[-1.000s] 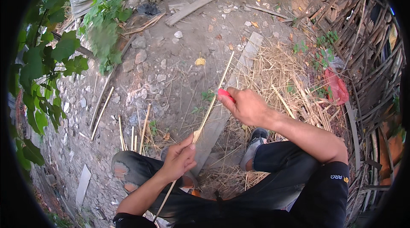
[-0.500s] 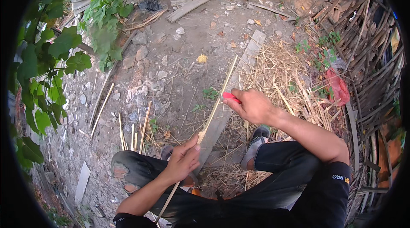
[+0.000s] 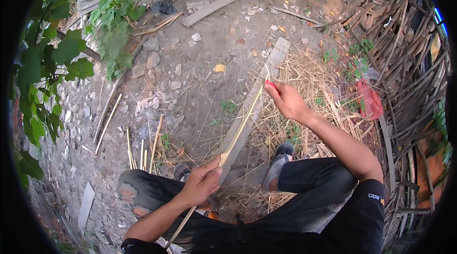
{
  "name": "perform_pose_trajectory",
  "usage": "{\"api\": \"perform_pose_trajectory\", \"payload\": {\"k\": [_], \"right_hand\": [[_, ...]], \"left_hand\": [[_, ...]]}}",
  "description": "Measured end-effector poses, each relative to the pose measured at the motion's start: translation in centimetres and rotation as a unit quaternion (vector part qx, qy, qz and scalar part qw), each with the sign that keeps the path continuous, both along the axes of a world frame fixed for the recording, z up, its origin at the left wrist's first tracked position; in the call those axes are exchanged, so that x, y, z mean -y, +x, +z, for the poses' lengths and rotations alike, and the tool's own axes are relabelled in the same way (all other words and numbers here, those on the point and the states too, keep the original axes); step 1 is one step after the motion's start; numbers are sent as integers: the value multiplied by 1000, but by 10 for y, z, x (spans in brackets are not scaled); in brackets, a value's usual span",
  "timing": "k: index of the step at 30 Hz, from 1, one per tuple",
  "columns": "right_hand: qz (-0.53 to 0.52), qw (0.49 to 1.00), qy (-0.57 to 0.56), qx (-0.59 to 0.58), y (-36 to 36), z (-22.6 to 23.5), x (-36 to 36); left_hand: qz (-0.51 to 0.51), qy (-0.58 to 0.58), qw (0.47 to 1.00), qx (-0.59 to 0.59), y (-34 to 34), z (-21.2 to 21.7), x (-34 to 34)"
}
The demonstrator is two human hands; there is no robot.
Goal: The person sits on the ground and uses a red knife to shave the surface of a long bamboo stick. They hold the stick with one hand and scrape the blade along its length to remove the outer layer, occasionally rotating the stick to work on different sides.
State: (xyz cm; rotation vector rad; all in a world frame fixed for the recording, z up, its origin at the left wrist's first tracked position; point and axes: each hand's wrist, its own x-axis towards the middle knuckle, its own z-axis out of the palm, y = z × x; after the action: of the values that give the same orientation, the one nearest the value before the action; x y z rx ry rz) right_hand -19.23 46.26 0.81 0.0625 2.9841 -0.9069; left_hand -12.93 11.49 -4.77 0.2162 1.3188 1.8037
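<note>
A long pale bamboo strip (image 3: 243, 127) slants up from my lap toward the far right. My left hand (image 3: 202, 185) is closed round its lower part, and the tail of the strip runs down past my left wrist. At the strip's far end is my right hand (image 3: 286, 101), pinching a small red-handled knife (image 3: 271, 84). Its blade is too thin and blurred to make out well. Beneath the strip a long grey plank (image 3: 277, 54) lies on the ground between my feet, partly hidden by my left hand.
Straw-like shavings (image 3: 309, 80) heap right of the plank. Several cut strips (image 3: 142, 154) stand by my left knee. A red plastic bag (image 3: 369, 100) lies beside a stack of old sticks (image 3: 400, 54). Leafy vines (image 3: 71, 54) hang at the left; stones and another board (image 3: 212, 9) lie farther off.
My right hand has moved up and away along the strip with the red-handled knife, to its far end. My left hand keeps its grip at nearly the same place.
</note>
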Motion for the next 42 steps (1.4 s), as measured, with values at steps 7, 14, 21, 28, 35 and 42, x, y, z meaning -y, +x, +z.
{"api": "perform_pose_trajectory", "payload": {"k": [7,14,21,28,35,42], "right_hand": [[205,978,10,-33,48,-10,68],[-205,977,7,-49,-7,-27,-93],[63,996,-57,13,34,22,33],[182,982,45,37,46,4,76],[176,983,58,4,46,5,79],[167,980,105,1,33,13,74]], "left_hand": [[20,-11,1000,-6,-6,-1,0],[-69,-43,990,-115,8,3,3],[34,-121,973,-192,-4,4,-2],[61,-99,964,-238,-3,0,-10],[69,-131,956,-255,-3,1,-11],[75,-97,957,-263,-2,1,-4]]}}
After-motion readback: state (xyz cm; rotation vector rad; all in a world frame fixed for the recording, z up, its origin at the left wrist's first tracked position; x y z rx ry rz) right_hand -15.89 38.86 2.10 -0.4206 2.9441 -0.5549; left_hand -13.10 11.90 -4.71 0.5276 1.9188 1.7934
